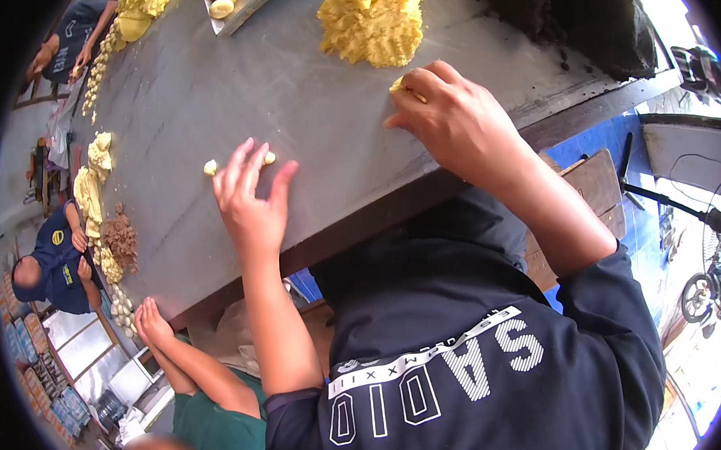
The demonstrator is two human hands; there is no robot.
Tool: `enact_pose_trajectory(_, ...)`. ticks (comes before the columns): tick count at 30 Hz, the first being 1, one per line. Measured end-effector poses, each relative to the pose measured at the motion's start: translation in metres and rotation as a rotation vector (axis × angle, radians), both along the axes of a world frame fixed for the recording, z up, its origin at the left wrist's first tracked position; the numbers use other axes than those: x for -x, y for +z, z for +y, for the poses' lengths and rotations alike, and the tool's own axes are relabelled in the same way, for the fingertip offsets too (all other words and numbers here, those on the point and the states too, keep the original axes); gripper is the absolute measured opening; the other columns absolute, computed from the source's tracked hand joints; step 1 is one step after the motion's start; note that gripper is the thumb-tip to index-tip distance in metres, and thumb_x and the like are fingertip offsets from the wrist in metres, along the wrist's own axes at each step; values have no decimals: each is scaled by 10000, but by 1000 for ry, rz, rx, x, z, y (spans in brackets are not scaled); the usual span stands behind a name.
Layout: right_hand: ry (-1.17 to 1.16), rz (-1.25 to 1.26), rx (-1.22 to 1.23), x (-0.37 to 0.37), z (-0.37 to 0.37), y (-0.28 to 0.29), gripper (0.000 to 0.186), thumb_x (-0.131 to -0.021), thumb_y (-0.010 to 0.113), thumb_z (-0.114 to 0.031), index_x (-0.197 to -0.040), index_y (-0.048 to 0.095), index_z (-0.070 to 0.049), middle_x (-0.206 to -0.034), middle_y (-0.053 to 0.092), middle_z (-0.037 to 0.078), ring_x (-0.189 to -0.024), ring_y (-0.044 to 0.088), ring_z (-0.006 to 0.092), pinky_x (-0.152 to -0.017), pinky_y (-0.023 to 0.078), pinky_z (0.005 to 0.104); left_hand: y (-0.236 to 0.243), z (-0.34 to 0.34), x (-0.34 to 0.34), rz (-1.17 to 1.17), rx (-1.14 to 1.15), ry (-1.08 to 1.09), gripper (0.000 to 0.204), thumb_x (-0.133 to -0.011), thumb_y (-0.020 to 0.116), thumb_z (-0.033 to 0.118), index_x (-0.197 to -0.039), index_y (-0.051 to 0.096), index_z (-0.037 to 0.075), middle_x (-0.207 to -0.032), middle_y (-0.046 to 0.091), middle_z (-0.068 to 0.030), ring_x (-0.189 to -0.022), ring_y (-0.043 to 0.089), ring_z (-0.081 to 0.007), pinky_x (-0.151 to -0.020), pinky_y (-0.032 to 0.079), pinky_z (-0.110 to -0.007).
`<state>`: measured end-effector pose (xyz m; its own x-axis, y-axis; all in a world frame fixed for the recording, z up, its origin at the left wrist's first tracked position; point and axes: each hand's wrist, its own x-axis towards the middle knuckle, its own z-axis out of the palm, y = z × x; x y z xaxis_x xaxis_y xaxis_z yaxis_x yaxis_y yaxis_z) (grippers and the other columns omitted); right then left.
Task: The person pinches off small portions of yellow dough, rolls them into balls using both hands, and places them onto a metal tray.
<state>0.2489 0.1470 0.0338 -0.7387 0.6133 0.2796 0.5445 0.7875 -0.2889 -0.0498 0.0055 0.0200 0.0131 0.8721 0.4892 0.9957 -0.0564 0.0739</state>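
My left hand [253, 202] is over the grey tabletop [304, 89], its fingers spread apart. Just left of its fingertips lies a small pale dough ball [211, 168]. Another small dough ball [270, 158] shows beside the index finger, on the thumb side; whether the finger touches it, I cannot tell. Farther right, my right hand [448, 110] is closed, its fingers curled around a piece of yellow dough [398, 84] that mostly hides behind them. Beyond that hand rises a big, rough mound of yellow dough [373, 21].
A metal tray [244, 18] with round pale pieces sits at the far edge. Dark crumbly mass [586, 18] covers the far right corner. Along the left are yellow dough [88, 198] and brown crumbs [120, 242]. Co-workers stand there, one in green [216, 420].
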Motion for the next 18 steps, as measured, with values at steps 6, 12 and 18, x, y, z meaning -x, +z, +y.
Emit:
enact_pose_trajectory(6, 85, 158, 169, -11, 11, 11, 177, -921, 850, -183, -1009, 740, -75, -1057, 692, 87, -1068, 702, 328, -978, 602, 465, 6, -19, -16, -666, 134, 8, 206, -970, 907, 141, -1138, 840, 42, -1194, 846, -121, -987, 761, -293, -891, 617, -399)
enact_pose_trajectory(12, -71, 200, 90, -26, -8, -4, 310, -892, 895, -147, -1177, 809, -63, -1211, 764, 92, -1149, 736, 340, -989, 611, 462, 25, -27, -29, -37, 266, -32, 405, -1059, 778, 451, -1268, 880, 119, -1538, 742, -131, -1448, 624, -412, -1293, 353, -610)
enact_pose_trajectory(18, -17, 20, -44, -6, -9, 1, 226, -924, 867, -149, -1117, 785, -65, -1207, 765, 83, -1156, 739, 319, -961, 631, 450, 9, 84, -48, -70, -357, -228, 174, -1050, 816, 296, -964, 799, 146, -913, 769, 23, -896, 695, -231, -975, 455, -441)
